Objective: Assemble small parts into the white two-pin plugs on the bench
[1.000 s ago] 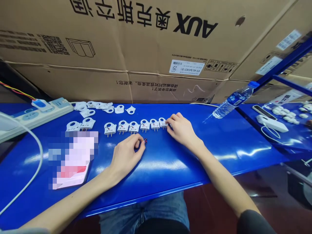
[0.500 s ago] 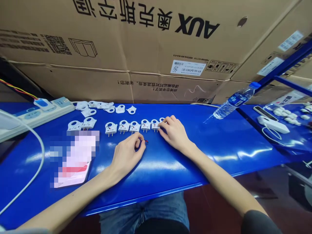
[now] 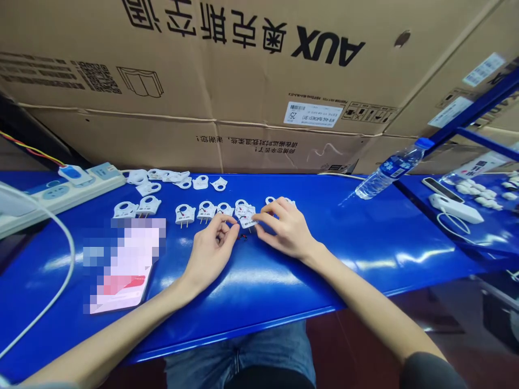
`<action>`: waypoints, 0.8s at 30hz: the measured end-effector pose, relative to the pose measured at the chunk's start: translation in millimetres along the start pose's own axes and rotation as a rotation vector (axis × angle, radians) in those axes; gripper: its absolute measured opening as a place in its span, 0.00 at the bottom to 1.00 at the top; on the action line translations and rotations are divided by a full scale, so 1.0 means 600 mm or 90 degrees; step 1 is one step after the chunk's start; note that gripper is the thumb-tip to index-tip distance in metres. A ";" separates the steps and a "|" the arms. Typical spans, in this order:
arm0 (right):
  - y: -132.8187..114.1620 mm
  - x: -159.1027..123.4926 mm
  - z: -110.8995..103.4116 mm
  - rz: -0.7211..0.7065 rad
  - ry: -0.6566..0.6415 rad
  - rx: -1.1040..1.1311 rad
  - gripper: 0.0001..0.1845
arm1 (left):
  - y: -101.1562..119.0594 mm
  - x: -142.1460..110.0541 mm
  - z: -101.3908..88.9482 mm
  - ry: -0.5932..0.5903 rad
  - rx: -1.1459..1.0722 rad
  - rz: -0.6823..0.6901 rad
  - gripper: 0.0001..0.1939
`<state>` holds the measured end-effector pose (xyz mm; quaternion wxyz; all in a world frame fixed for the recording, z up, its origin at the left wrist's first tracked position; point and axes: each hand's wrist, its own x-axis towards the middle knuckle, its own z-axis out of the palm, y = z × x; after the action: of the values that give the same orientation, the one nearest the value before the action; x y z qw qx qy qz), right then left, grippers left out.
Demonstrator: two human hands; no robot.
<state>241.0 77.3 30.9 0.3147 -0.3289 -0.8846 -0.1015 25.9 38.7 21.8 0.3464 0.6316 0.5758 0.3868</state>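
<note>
Pinched between my right hand's (image 3: 286, 227) thumb and fingers is a white plug housing (image 3: 248, 220) with a round hole, its metal pins pointing down. It is lifted a little in front of the row and overlaps another housing behind it. My left hand (image 3: 213, 246) is closed just to the left, fingertips together near the held housing. A small piece of red and black wire (image 3: 243, 236) shows at those fingertips; its far end is hidden. Several similar housings (image 3: 185, 214) with pins stand in a row behind my hands, and one is partly covered by my right hand.
More white shells (image 3: 200, 182) lie at the back left, near a power strip (image 3: 48, 197). A phone (image 3: 125, 270) rests at left. A water bottle (image 3: 391, 167) leans against the blue rack at right. Large cardboard boxes (image 3: 243, 129) stand behind the blue table (image 3: 284, 292).
My right hand has taken a housing out of the row and brought it left and nearer, towards my left hand. My left hand has shifted slightly, its fingers still pinched.
</note>
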 end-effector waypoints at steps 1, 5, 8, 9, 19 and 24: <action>-0.001 0.000 0.000 -0.006 -0.002 0.004 0.07 | 0.001 0.000 0.000 -0.003 -0.001 -0.002 0.14; 0.000 0.000 0.002 -0.013 -0.012 0.014 0.07 | 0.000 0.002 0.002 -0.008 -0.007 0.004 0.14; 0.001 0.000 0.003 -0.017 -0.011 0.013 0.07 | -0.002 0.002 0.002 -0.002 -0.009 0.015 0.14; 0.002 0.000 0.003 -0.020 -0.010 0.011 0.07 | -0.003 0.002 0.002 0.000 -0.009 0.017 0.13; 0.005 -0.002 0.004 0.020 -0.031 -0.010 0.07 | 0.007 -0.004 0.000 0.023 0.018 0.050 0.13; 0.014 -0.006 0.005 0.123 -0.059 -0.051 0.09 | 0.001 -0.007 0.001 0.014 0.065 0.065 0.10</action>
<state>247.0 83.0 26.4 0.2682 -0.4290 -0.8578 -0.0906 26.2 34.6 21.5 0.2872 0.6727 0.5654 0.3812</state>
